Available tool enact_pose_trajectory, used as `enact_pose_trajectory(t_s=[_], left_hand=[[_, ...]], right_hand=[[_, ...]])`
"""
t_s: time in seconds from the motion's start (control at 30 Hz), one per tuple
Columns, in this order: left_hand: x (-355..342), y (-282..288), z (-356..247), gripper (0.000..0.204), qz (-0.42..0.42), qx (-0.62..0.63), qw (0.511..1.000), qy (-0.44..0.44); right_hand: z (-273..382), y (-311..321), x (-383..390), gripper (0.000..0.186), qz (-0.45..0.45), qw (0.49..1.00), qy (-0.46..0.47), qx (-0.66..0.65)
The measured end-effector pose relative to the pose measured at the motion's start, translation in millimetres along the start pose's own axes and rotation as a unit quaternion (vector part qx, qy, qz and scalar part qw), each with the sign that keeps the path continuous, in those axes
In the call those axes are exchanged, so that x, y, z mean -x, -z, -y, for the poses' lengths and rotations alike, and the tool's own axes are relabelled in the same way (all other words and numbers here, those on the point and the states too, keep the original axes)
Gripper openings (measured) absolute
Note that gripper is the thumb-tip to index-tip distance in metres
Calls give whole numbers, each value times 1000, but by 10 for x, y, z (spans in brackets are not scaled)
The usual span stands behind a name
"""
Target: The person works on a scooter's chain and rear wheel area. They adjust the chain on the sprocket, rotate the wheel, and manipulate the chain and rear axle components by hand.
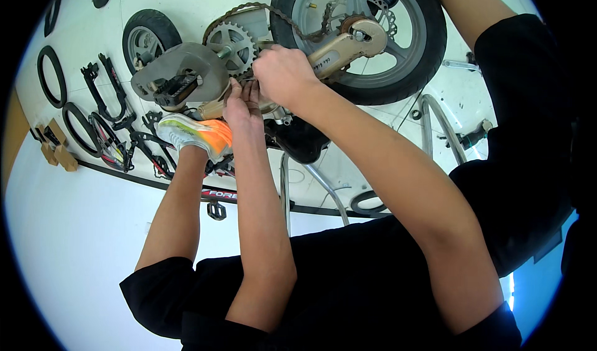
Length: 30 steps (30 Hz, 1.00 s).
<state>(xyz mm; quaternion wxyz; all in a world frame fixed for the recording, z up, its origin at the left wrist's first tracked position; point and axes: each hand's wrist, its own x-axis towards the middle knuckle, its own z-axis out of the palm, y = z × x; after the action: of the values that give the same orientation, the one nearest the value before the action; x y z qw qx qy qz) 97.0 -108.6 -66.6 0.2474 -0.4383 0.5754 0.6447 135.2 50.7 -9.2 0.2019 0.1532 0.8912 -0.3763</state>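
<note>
Both my hands meet beside a toothed chainring [239, 51] on a gold bike frame [328, 57]. My left hand [244, 105] comes from below, its fingers pinched at the ring's lower edge. Just to the right, my right hand [283, 71] is closed, knuckles up, against the frame. Whatever lies between the fingers is hidden. A rusty chain [273, 10] loops over the chainring toward the sprocket of a spoked wheel [429, 40] with a black tyre. Left of the chainring sit a grey cover [142, 80] and a black pedal [177, 89].
My orange and white shoe [198, 134] is close below the pedal. A small wheel [149, 37], a black fork [106, 86], loose tyres [51, 76] and cardboard boxes [57, 145] lie at the left. Bent metal tubes [443, 124] and a wrench [460, 65] are at the right.
</note>
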Motion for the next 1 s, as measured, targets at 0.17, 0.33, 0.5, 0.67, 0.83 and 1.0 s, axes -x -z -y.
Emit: enact_pose_trajectory(t_s=[0.17, 0.33, 0.5, 0.67, 0.83, 1.0], left_hand=[[55, -54, -10, 26, 4, -6, 1000, 5], [143, -118, -27, 28, -18, -4, 1000, -21], [254, -247, -19, 27, -47, -27, 998, -22], [284, -254, -38, 22, -74, -20, 997, -19], [287, -268, -31, 23, -62, -17, 998, -26], [341, -246, -11, 23, -42, -11, 998, -41]], right_hand=[[74, 168, -61, 18, 76, 991, -100, -51], [78, 153, -110, 22, 68, 984, -140, -84], [128, 130, -169, 17, 38, 978, -193, -77], [146, 131, -147, 17, 60, 981, -166, -80], [80, 182, -188, 24, 43, 991, -106, -73], [61, 300, -119, 25, 56, 986, -140, -77]])
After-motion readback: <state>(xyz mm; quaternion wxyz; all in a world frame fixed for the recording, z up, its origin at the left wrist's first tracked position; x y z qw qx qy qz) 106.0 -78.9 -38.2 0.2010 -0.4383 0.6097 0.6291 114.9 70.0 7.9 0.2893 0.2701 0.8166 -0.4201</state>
